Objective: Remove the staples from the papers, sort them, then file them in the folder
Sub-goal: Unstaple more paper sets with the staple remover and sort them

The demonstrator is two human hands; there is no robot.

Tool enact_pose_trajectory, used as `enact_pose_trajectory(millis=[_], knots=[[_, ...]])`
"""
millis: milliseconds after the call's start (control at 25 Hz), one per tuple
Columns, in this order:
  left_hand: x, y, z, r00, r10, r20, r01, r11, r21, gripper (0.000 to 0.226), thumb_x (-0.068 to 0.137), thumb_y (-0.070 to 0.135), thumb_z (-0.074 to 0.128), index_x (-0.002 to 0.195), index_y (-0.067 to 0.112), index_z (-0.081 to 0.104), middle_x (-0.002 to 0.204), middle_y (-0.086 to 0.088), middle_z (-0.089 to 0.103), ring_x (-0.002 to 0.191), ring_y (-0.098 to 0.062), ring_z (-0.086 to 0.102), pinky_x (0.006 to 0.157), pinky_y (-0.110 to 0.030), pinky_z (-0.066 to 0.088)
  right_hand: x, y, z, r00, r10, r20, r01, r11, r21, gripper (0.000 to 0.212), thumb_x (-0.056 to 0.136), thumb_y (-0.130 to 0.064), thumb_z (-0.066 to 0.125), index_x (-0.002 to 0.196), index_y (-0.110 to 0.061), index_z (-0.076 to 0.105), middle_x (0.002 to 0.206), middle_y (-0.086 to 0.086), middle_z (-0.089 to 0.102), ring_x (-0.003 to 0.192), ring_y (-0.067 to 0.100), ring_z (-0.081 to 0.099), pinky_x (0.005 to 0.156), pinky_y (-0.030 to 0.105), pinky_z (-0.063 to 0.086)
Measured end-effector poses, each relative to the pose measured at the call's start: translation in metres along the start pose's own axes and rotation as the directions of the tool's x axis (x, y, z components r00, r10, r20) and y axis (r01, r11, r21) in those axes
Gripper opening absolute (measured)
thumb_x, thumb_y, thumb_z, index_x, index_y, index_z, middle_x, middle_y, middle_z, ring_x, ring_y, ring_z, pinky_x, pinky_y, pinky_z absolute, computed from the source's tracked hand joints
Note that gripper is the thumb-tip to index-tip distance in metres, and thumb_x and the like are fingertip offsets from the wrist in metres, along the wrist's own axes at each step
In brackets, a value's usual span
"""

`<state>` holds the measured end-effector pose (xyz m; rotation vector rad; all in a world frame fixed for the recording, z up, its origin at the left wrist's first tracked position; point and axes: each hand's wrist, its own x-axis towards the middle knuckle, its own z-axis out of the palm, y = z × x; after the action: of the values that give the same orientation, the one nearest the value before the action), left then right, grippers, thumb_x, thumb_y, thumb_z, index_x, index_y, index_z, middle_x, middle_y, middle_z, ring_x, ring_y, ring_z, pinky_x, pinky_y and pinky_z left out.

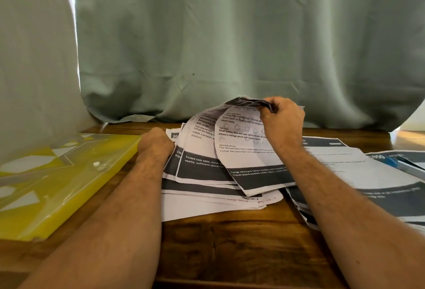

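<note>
A messy stack of printed papers (207, 187) lies in the middle of the wooden table (230, 242). My right hand (284, 118) pinches the crumpled far corner of the top sheets (243, 141) and lifts them so they curl upward. My left hand (155, 145) is at the stack's left edge with its fingers curled; the fingertips are hidden behind the hand. A yellow translucent folder (62, 185) lies flat at the left of the table.
A second spread of printed sheets (345, 169) lies at the right under my right forearm. A blue tool (404, 164) rests on the far-right sheet. A green curtain (230, 47) hangs right behind the table.
</note>
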<state>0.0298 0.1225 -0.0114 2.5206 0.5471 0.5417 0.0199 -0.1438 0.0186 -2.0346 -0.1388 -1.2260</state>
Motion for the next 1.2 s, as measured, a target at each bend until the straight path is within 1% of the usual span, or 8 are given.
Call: enact_pose_trajectory(millis=[240, 440, 640, 800, 880, 1000, 1080, 1200], knots=[[-0.001, 0.001, 0.002, 1.0, 0.013, -0.01, -0.013, 1.0, -0.004, 0.03, 0.095, 0.02, 0.058, 0.12, 0.006, 0.066, 0.127, -0.02, 0.063, 0.115, -0.038, 0.06, 0.089, -0.041, 0.05, -0.003, 0.002, -0.003, 0.999, 0.037, 0.035, -0.037, 0.999, -0.014, 0.014, 0.092, -0.021, 0.065, 0.1, -0.019, 0.076, 0.091, -0.001, 0.071, 0.081, 0.014, 0.065, 0.083, 0.029, 0.055], [-0.001, 0.003, 0.006, 0.998, -0.016, 0.058, 0.017, 1.0, -0.026, 0.033, 0.091, 0.025, 0.06, 0.12, 0.012, 0.066, 0.128, -0.016, 0.064, 0.114, -0.036, 0.061, 0.097, -0.044, 0.051, -0.006, 0.001, -0.005, 0.994, 0.07, 0.079, -0.069, 0.998, -0.013, 0.012, 0.093, -0.019, 0.065, 0.098, -0.017, 0.076, 0.089, -0.001, 0.072, 0.079, 0.014, 0.064, 0.077, 0.026, 0.053], [0.0, 0.003, 0.004, 0.993, -0.037, 0.113, 0.049, 0.993, -0.106, 0.032, 0.085, 0.032, 0.066, 0.111, 0.014, 0.067, 0.123, -0.014, 0.066, 0.111, -0.036, 0.061, 0.099, -0.045, 0.049, -0.008, -0.002, -0.008, 0.991, 0.068, 0.114, -0.066, 0.998, -0.024, 0.012, 0.094, -0.018, 0.064, 0.098, -0.017, 0.075, 0.084, -0.004, 0.071, 0.068, 0.006, 0.058, 0.06, 0.006, 0.036], [-0.001, 0.01, -0.005, 0.999, -0.016, -0.032, 0.009, 0.978, -0.209, 0.035, 0.092, 0.039, 0.061, 0.11, 0.011, 0.07, 0.118, -0.013, 0.068, 0.1, -0.032, 0.06, 0.076, -0.035, 0.045, -0.009, -0.003, -0.006, 0.99, 0.025, 0.139, -0.017, 0.998, -0.058, 0.013, 0.094, -0.019, 0.064, 0.098, -0.018, 0.076, 0.09, -0.003, 0.073, 0.074, 0.008, 0.061, 0.064, 0.005, 0.036], [-0.003, 0.014, -0.01, 0.995, -0.021, -0.093, -0.006, 0.959, -0.282, 0.032, 0.098, 0.035, 0.055, 0.111, 0.01, 0.071, 0.114, -0.012, 0.069, 0.094, -0.029, 0.059, 0.072, -0.035, 0.041, -0.01, -0.005, -0.005, 0.986, 0.008, 0.164, 0.006, 0.996, -0.089, 0.015, 0.095, -0.02, 0.063, 0.101, -0.019, 0.076, 0.094, -0.004, 0.073, 0.076, 0.006, 0.059, 0.064, 0.001, 0.031], [-0.007, 0.016, -0.01, 0.989, 0.057, -0.135, -0.097, 0.946, -0.309, 0.026, 0.101, 0.028, 0.053, 0.101, 0.012, 0.074, 0.104, -0.009, 0.071, 0.085, -0.023, 0.056, 0.068, -0.031, 0.041, -0.011, -0.007, -0.004, 0.983, -0.001, 0.184, 0.022, 0.993, -0.112, 0.015, 0.096, -0.02, 0.063, 0.103, -0.02, 0.076, 0.097, -0.005, 0.072, 0.075, 0.002, 0.055, 0.064, -0.002, 0.029], [-0.009, 0.015, -0.009, 0.981, 0.09, -0.172, -0.141, 0.939, -0.314, 0.022, 0.1, 0.026, 0.055, 0.094, 0.016, 0.074, 0.099, -0.006, 0.073, 0.083, -0.021, 0.057, 0.064, -0.027, 0.041, -0.012, -0.008, -0.004, 0.983, -0.013, 0.186, 0.034, 0.993, -0.111, 0.015, 0.096, -0.021, 0.063, 0.102, -0.02, 0.076, 0.097, -0.005, 0.072, 0.076, 0.003, 0.056, 0.072, 0.004, 0.036], [-0.01, 0.011, -0.008, 0.978, 0.038, -0.203, -0.104, 0.941, -0.321, 0.017, 0.096, 0.026, 0.06, 0.088, 0.019, 0.073, 0.095, -0.003, 0.072, 0.085, -0.021, 0.058, 0.066, -0.029, 0.041, -0.012, -0.008, -0.003, 0.982, -0.01, 0.19, 0.03, 0.994, -0.101, 0.014, 0.095, -0.021, 0.064, 0.102, -0.02, 0.076, 0.098, -0.004, 0.072, 0.079, 0.003, 0.058, 0.079, 0.013, 0.042]])
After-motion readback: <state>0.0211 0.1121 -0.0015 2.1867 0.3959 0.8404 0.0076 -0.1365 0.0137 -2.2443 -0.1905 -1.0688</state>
